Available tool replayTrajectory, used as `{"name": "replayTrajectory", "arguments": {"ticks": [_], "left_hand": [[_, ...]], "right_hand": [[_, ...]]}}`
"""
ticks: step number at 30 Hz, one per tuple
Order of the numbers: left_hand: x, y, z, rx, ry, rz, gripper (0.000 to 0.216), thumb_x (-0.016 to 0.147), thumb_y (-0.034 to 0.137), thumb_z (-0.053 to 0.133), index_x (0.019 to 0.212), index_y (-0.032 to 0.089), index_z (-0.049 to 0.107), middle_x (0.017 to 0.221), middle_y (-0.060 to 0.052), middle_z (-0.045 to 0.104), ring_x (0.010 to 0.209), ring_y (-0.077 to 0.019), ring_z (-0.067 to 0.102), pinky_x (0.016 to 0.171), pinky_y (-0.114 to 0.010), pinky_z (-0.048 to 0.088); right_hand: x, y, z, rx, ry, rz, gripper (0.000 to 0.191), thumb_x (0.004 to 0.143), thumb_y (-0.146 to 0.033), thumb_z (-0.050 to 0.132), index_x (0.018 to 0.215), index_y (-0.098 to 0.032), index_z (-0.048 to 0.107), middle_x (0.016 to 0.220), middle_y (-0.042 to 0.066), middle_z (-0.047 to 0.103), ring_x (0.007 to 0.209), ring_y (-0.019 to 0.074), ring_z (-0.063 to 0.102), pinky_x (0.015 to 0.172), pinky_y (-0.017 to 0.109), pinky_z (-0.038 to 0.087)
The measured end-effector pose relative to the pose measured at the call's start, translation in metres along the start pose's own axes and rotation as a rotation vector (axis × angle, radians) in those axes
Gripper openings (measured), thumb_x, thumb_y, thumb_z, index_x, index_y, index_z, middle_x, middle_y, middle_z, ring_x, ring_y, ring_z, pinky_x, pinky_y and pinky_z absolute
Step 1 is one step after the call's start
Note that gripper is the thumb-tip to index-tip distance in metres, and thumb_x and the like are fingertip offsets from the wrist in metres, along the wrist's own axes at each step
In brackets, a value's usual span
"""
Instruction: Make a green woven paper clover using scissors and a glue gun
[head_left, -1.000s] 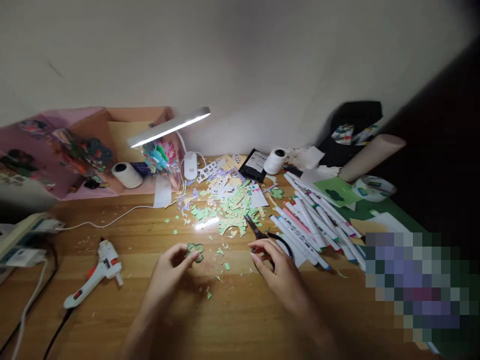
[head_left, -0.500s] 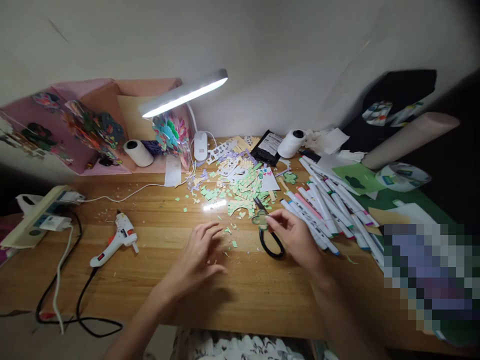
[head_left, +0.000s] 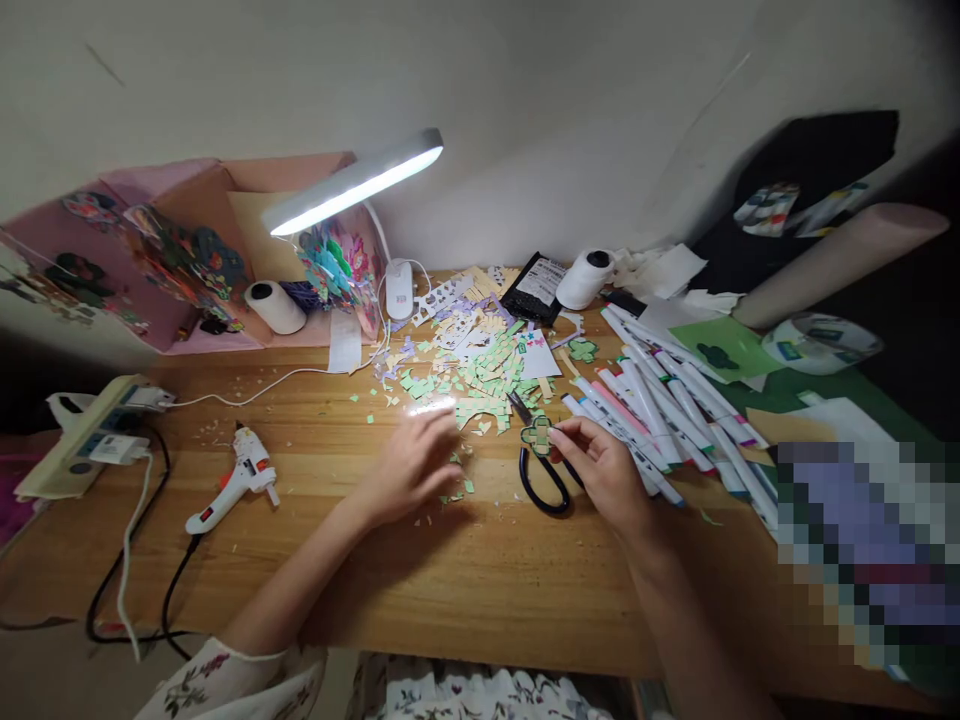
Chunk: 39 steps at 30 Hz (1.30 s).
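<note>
Between the thumb and fingers of my right hand (head_left: 600, 468) is a small green and tan flower-shaped paper cutout (head_left: 537, 436) with a dark outline. Right below it lies a pair of scissors (head_left: 541, 490) with black handles, partly covered by the cutout and the hand. My left hand (head_left: 412, 462) hovers over the wooden table (head_left: 420, 610), fingers apart and holding nothing, near small green paper bits (head_left: 469, 487). A heap of green, tan and purple paper scraps (head_left: 491, 365) spreads behind both hands. Another green flower cutout (head_left: 582, 349) rests at the heap's right side.
Many white markers (head_left: 637, 400) lie to the right. A glue gun (head_left: 236, 482) and a power strip (head_left: 82, 440) with cables are at left. Behind stand a lit lamp (head_left: 360, 185), pink boxes (head_left: 225, 180), thread spools (head_left: 585, 280) and a black packet (head_left: 534, 288).
My left hand has moved up and to the right, toward the paper scraps. The right hand has shifted slightly right with the cutout, which now faces the camera more clearly.
</note>
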<state>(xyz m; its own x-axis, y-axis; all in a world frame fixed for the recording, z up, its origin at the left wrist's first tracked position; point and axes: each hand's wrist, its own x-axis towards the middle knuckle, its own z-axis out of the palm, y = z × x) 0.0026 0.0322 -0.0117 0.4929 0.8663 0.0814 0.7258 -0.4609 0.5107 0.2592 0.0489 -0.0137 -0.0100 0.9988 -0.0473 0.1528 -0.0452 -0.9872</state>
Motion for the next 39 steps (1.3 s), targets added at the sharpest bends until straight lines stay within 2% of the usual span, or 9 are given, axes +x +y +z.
{"name": "replayTrajectory", "arguments": {"ticks": [2, 4, 10, 15, 21, 25, 31, 36, 39], "left_hand": [[-0.002, 0.003, 0.002, -0.002, -0.181, 0.164, 0.062, 0.085, 0.045, 0.057, 0.140, 0.029, 0.032, 0.148, -0.008, 0.034, 0.134, -0.0254, 0.034, 0.111, -0.047, 0.027], [0.002, -0.002, 0.006, 0.020, -0.204, 0.180, 0.070, 0.080, 0.048, 0.061, 0.141, 0.032, 0.029, 0.149, -0.008, 0.033, 0.135, -0.0285, 0.032, 0.112, -0.053, 0.021], [0.034, -0.025, 0.001, 0.091, 0.207, -0.175, 0.047, 0.094, 0.038, 0.038, 0.137, 0.019, 0.030, 0.146, -0.021, 0.026, 0.137, -0.0348, 0.023, 0.109, -0.065, 0.012], [0.039, -0.020, 0.001, 0.027, -0.064, 0.069, 0.094, 0.062, 0.057, 0.074, 0.139, 0.030, 0.029, 0.150, -0.013, 0.024, 0.135, -0.0391, 0.023, 0.110, -0.065, 0.010], [0.048, -0.030, 0.000, 0.021, 0.158, -0.126, 0.064, 0.087, 0.042, 0.053, 0.140, 0.024, 0.021, 0.148, -0.018, 0.016, 0.138, -0.0375, 0.015, 0.109, -0.064, 0.011], [0.044, -0.020, 0.004, -0.019, -0.095, 0.092, 0.105, 0.057, 0.057, 0.077, 0.141, 0.031, 0.021, 0.151, -0.014, 0.017, 0.137, -0.0414, 0.017, 0.110, -0.066, 0.008], [0.051, -0.029, 0.007, -0.007, 0.216, -0.122, 0.055, 0.091, 0.036, 0.048, 0.138, 0.023, 0.023, 0.146, -0.019, 0.018, 0.137, -0.0369, 0.016, 0.108, -0.065, 0.012], [0.051, -0.024, 0.005, -0.033, 0.031, 0.016, 0.079, 0.068, 0.047, 0.074, 0.134, 0.033, 0.033, 0.146, -0.011, 0.026, 0.134, -0.0384, 0.025, 0.110, -0.065, 0.010], [0.046, -0.023, 0.001, -0.025, 0.165, -0.116, 0.051, 0.090, 0.037, 0.048, 0.136, 0.025, 0.029, 0.145, -0.017, 0.022, 0.137, -0.0371, 0.019, 0.108, -0.068, 0.005]], "right_hand": [[0.000, 0.001, -0.001, 0.000, 0.000, 0.003, 0.029, 0.076, -0.045, 0.063, 0.074, -0.017, 0.057, 0.063, 0.000, 0.057, 0.060, 0.0150, 0.057, 0.059, 0.027, 0.048], [0.001, 0.002, -0.002, 0.001, -0.006, 0.003, 0.029, 0.076, -0.045, 0.063, 0.074, -0.017, 0.058, 0.063, 0.000, 0.058, 0.059, 0.0150, 0.057, 0.059, 0.027, 0.048], [0.000, 0.002, -0.001, 0.011, 0.004, 0.001, 0.031, 0.075, -0.048, 0.064, 0.072, -0.017, 0.057, 0.060, 0.000, 0.057, 0.058, 0.0153, 0.057, 0.057, 0.027, 0.048], [0.000, 0.002, -0.002, 0.016, 0.000, 0.004, 0.029, 0.076, -0.045, 0.063, 0.074, -0.017, 0.058, 0.063, 0.001, 0.058, 0.059, 0.0148, 0.058, 0.058, 0.027, 0.049], [-0.001, 0.001, -0.003, 0.015, 0.016, 0.000, 0.028, 0.076, -0.045, 0.063, 0.074, -0.017, 0.058, 0.062, 0.000, 0.057, 0.058, 0.0143, 0.057, 0.058, 0.027, 0.049], [0.000, 0.001, -0.003, 0.022, 0.016, 0.008, 0.028, 0.075, -0.044, 0.064, 0.074, -0.017, 0.058, 0.063, 0.000, 0.058, 0.058, 0.0143, 0.057, 0.058, 0.026, 0.049], [-0.001, 0.001, -0.002, 0.019, 0.016, 0.016, 0.027, 0.075, -0.044, 0.064, 0.074, -0.017, 0.058, 0.062, 0.000, 0.057, 0.057, 0.0146, 0.057, 0.058, 0.027, 0.049], [-0.001, 0.002, -0.002, 0.014, 0.005, 0.016, 0.025, 0.076, -0.042, 0.063, 0.073, -0.017, 0.058, 0.062, 0.000, 0.057, 0.057, 0.0145, 0.056, 0.057, 0.027, 0.048], [-0.002, 0.003, -0.002, 0.018, -0.006, 0.026, 0.025, 0.075, -0.042, 0.064, 0.073, -0.017, 0.058, 0.061, -0.001, 0.056, 0.057, 0.0146, 0.056, 0.057, 0.027, 0.048]]}}
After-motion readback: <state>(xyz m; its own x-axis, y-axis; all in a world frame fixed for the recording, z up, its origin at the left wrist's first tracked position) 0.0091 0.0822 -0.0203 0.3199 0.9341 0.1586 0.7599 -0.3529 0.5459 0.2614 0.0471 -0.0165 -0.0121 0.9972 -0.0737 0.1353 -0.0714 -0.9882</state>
